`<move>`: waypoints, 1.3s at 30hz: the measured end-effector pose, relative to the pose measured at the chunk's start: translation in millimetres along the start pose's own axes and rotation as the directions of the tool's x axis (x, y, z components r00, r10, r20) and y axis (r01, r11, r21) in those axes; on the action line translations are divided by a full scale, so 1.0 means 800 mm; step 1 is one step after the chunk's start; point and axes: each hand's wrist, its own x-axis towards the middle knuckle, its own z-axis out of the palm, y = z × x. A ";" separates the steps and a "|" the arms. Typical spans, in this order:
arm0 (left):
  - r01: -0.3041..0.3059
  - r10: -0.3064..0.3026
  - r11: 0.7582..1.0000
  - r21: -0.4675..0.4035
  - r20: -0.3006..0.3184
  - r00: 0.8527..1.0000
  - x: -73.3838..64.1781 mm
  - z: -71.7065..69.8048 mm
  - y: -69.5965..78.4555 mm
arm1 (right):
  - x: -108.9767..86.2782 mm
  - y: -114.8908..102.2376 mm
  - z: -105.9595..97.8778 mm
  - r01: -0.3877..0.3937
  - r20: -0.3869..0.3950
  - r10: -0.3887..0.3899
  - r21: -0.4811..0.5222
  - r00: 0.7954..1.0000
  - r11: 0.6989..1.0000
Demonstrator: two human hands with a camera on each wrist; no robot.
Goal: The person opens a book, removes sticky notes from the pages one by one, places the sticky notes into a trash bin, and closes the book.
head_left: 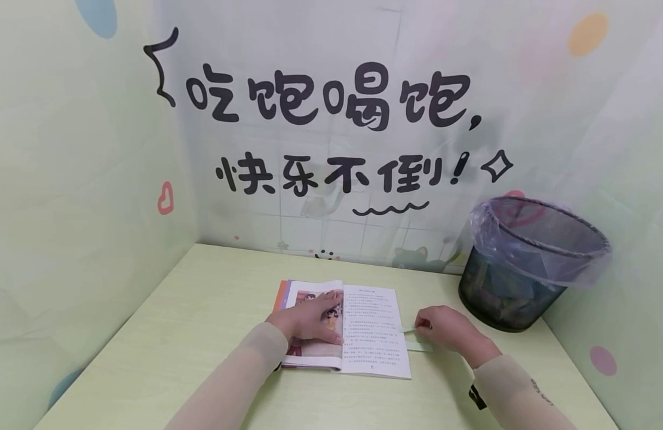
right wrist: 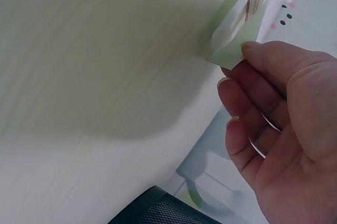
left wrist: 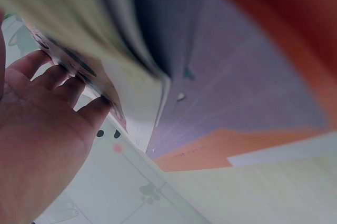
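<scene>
Book (head_left: 371, 331) open under left hand (head_left: 309, 316), spread unclenched over left page (head_left: 322, 350), likely against closing; green strip (right wrist: 233, 51) pinched in right hand (head_left: 451, 329) by its protruding end, seemingly for reach.

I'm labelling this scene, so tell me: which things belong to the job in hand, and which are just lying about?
In the job:
book, open, the left hand resting on it
green strip, at the book's edge, pinched by the right hand

Seemingly just there:
bin, standing apart from the book
bag lining it
</scene>
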 end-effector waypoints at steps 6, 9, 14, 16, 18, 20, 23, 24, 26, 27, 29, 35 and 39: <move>0.003 -0.003 1.000 -0.009 0.004 1.000 0.000 0.000 -0.001 | -0.001 0.000 0.002 -0.008 -0.010 0.008 -0.014 1.000 1.000; -0.001 0.001 1.000 -0.009 0.004 1.000 0.000 0.000 0.000 | -0.001 -0.001 0.001 -0.014 -0.009 0.014 -0.011 1.000 1.000; -0.003 0.003 1.000 -0.006 0.005 1.000 0.001 0.000 0.000 | -0.001 0.001 -0.002 -0.019 -0.011 0.019 -0.018 1.000 1.000; -0.008 0.008 1.000 0.001 0.006 1.000 0.002 0.000 0.000 | -0.002 0.003 -0.003 -0.022 -0.011 0.022 -0.018 1.000 1.000; -0.015 0.015 1.000 0.007 0.008 1.000 0.003 -0.001 -0.001 | -0.004 0.005 -0.004 -0.023 -0.015 0.023 -0.019 1.000 1.000; -0.021 0.021 1.000 0.007 0.009 1.000 0.003 -0.001 -0.001 | -0.006 0.007 -0.008 -0.022 -0.027 0.022 -0.013 0.999 1.000; -0.024 0.024 1.000 0.009 0.009 1.000 0.003 -0.001 -0.001 | -0.007 0.012 -0.017 -0.004 -0.059 0.003 -0.023 0.998 1.000; -0.024 0.024 1.000 0.009 0.010 1.000 0.002 -0.001 -0.001 | -0.008 0.013 -0.022 0.004 -0.071 -0.005 -0.022 0.997 1.000; -0.024 0.024 1.000 0.011 0.009 1.000 0.001 -0.002 0.000 | -0.009 0.015 -0.035 0.014 -0.095 -0.016 -0.023 0.995 1.000; -0.022 0.022 1.000 0.012 0.009 1.000 0.000 -0.002 0.001 | -0.010 0.015 -0.044 0.018 -0.109 -0.020 -0.019 0.994 1.000; -0.020 0.020 1.000 0.013 0.009 1.000 -0.001 -0.002 0.001 | -0.012 0.013 -0.063 0.026 -0.136 -0.026 -0.002 0.990 1.000; -0.012 0.012 1.000 0.017 0.006 1.000 -0.003 -0.002 0.002 | -0.018 0.010 -0.129 0.009 -0.221 -0.001 0.036 0.975 0.999; -0.014 0.014 1.000 0.022 0.003 1.000 -0.003 -0.002 0.002 | -0.024 0.015 -0.174 -0.027 -0.301 0.037 0.037 0.953 0.999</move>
